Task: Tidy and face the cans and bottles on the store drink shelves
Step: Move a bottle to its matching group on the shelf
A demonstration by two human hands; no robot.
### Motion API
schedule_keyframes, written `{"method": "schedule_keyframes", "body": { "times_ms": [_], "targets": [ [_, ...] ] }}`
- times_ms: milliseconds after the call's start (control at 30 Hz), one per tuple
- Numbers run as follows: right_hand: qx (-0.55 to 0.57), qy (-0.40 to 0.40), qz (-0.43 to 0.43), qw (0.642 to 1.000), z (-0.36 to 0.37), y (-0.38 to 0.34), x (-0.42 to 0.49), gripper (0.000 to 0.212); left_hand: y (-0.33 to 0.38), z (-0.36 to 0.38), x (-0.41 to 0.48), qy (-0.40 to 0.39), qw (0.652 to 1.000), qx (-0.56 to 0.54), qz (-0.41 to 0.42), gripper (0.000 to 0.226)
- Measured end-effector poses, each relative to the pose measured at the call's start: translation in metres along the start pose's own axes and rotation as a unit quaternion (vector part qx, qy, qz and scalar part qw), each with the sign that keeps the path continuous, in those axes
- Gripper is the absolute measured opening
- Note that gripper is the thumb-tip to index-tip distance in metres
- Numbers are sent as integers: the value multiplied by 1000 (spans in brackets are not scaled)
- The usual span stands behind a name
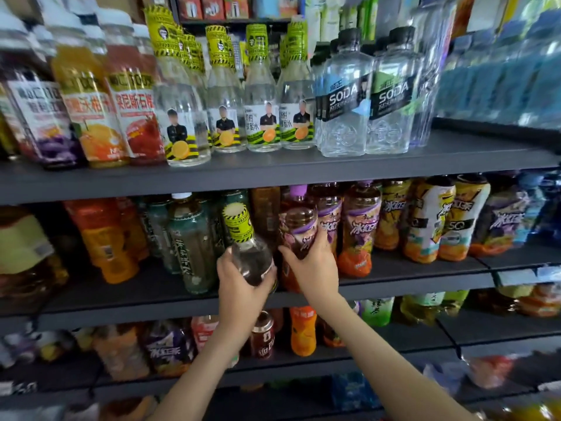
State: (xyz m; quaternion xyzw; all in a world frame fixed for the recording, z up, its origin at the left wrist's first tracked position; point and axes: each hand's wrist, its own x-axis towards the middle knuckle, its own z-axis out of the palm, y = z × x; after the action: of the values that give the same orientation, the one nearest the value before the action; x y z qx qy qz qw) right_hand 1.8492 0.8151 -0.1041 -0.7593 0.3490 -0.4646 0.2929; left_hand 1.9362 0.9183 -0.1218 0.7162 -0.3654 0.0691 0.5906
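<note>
— While the head view is looked through, what is held?
— A clear bottle (250, 256) is gripped low down by the left hand (243, 288), at the front of the middle shelf (425, 281). A tea bottle (299, 227) just beside it is gripped by the right hand (314, 267).
— How is the clear bottle lying?
— It is tipped, cap up and a little left. Its twins (264, 123) are stood on the top shelf (303, 174), straight above, so a lift by the left hand is likely needed.
</note>
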Motion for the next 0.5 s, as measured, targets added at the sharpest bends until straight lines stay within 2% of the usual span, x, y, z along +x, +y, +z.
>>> {"method": "schedule_keyframes", "body": {
  "times_ms": [200, 333, 500],
  "targets": [
    [-61, 4, -65, 996, 17, 6, -1, 106, 5, -21, 7, 5, 999, 11, 33, 76],
    [-189, 35, -165, 967, 21, 20, -15, 115, 5, -28, 2, -3, 999, 15, 34, 74],
    [-212, 14, -176, 961, 26, 21, -13, 117, 1, -35, -4, -19, 999, 18, 36, 75]
  ]
}}
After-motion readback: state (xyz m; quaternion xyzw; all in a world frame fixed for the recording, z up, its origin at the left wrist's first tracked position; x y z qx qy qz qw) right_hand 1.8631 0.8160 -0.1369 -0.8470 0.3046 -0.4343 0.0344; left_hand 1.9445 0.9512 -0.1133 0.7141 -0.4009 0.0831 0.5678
